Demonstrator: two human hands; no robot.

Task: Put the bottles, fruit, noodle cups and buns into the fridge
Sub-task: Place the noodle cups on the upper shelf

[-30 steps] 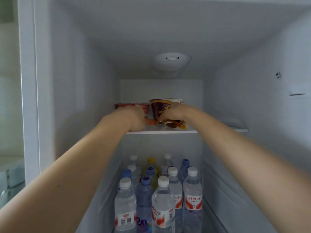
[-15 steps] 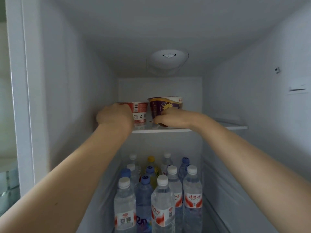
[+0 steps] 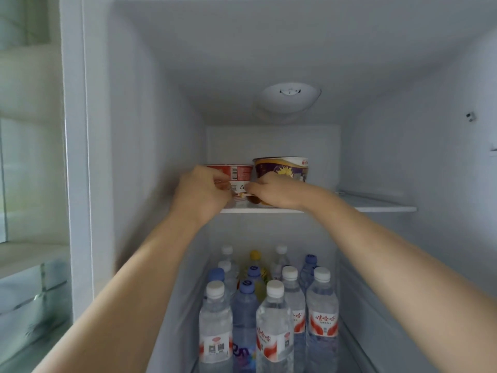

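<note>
Reaching up with both arms, I am working at the upper glass shelf (image 3: 376,207) of the fridge (image 3: 166,109), where two noodle cups are standing side by side. My left hand (image 3: 200,191) is curling its fingers around the near side of the red noodle cup (image 3: 239,175), which is sitting at the shelf's left end, against the fridge's left wall. My right hand (image 3: 277,191) is lying low against the front of the purple noodle cup (image 3: 282,168), fingers bent over its base, and something small and pale is showing at its fingertips; I cannot tell what that is, nor whether this hand is truly clamping the cup or only pressing on it. The two cups are touching or nearly so, and my hands are almost meeting in front of the seam between them. Below the shelf, the water bottles (image 3: 274,327) are standing upright in a tight cluster, white and blue caps showing, with one yellow-capped bottle (image 3: 255,258) toward the back. A round light fitting (image 3: 289,96) is sitting on the fridge ceiling above the cups
</note>
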